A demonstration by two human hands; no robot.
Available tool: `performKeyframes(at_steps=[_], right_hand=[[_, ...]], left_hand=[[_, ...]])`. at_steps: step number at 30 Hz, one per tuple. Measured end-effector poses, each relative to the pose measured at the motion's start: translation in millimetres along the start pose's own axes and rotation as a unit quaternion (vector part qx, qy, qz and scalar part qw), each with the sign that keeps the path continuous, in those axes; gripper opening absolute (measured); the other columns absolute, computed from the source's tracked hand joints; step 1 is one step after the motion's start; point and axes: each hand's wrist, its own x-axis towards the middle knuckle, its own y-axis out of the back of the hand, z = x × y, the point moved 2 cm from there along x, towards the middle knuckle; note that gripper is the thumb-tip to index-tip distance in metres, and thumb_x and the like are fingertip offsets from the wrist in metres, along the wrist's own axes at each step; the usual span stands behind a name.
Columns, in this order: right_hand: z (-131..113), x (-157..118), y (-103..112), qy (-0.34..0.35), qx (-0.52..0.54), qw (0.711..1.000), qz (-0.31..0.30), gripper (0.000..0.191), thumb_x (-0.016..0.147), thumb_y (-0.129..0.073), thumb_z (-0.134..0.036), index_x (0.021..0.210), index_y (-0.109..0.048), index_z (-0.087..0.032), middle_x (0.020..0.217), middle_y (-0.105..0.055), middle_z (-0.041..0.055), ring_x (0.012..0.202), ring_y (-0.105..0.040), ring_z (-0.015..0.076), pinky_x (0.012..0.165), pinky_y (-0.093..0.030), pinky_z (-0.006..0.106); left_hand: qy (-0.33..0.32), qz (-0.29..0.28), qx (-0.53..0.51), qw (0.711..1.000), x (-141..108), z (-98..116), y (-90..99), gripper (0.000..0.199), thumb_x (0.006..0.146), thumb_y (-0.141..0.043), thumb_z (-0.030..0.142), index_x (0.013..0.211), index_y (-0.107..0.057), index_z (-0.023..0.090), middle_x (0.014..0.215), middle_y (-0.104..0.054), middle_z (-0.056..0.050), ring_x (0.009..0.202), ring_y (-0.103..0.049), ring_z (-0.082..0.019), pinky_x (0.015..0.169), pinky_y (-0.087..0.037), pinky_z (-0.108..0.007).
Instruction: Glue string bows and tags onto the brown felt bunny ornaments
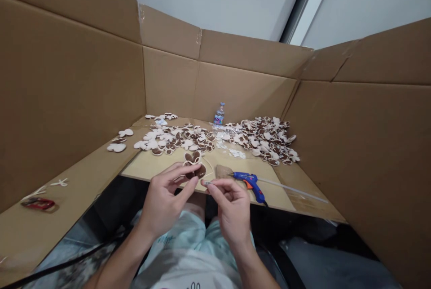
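My left hand (pixel 166 201) pinches a brown bunny-shaped felt piece (pixel 194 170) with a pale edge and a thin cream cord tied in a bow across it. The cord (pixel 211 165) loops out to the right of the piece. Close beside it, my right hand (pixel 232 203) has thumb and index finger closed on a small whitish tag (pixel 206 183). The tag's print is too small to read. Both hands are above the near edge of the wooden board (pixel 148 165). Just right of my right hand lies a blue glue gun (pixel 247 179) with an orange trigger.
Brown and white felt pieces are heaped at the back left (pixel 182 138) and back right (pixel 269 138). Between them stands a plastic bottle (pixel 219 114), with small white tags (pixel 237 153) nearby. Red-handled snippers (pixel 38 203) lie far left. Cardboard walls (pixel 249 86) surround the table.
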Motion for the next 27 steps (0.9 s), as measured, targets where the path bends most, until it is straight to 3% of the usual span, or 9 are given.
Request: performKeyframes(at_steps=[10, 16, 27], right_hand=[[-6, 0, -4, 0.039, -0.040, 0.998, 0.015, 0.008, 0.072, -0.077, -0.027, 0.075, -0.073, -0.021, 0.072, -0.073, 0.0006, 0.067, -0.067, 0.0140, 0.064, -0.055, 0.023], [0, 0, -5, 0.037, -0.012, 0.999, 0.016, 0.010, 0.072, -0.078, -0.028, 0.074, -0.072, -0.019, 0.075, -0.072, 0.0023, 0.070, -0.065, 0.0152, 0.068, -0.054, 0.027], [3, -1, -5, 0.039, 0.051, 0.998, 0.000, 0.012, 0.076, -0.076, -0.022, 0.070, -0.066, -0.018, 0.077, -0.064, -0.0008, 0.074, -0.060, 0.0107, 0.071, -0.049, 0.022]], left_hand=[[-0.040, -0.014, 0.031, 0.999, -2, 6, -5.5, 0.026, 0.079, -0.067, 0.019, 0.103, -0.075, 0.023, 0.093, -0.067, -0.003, 0.079, -0.068, -0.014, 0.072, -0.058, -0.020], [-0.052, -0.005, 0.057, 0.997, -3, 4, -4.8, 0.022, 0.080, -0.068, 0.021, 0.100, -0.076, 0.022, 0.089, -0.067, -0.004, 0.077, -0.067, -0.013, 0.068, -0.057, -0.019], [-0.101, -0.002, 0.060, 0.993, -5, 6, -4.3, 0.017, 0.080, -0.069, 0.015, 0.093, -0.077, 0.022, 0.081, -0.070, -0.002, 0.074, -0.066, -0.012, 0.065, -0.054, -0.018]])
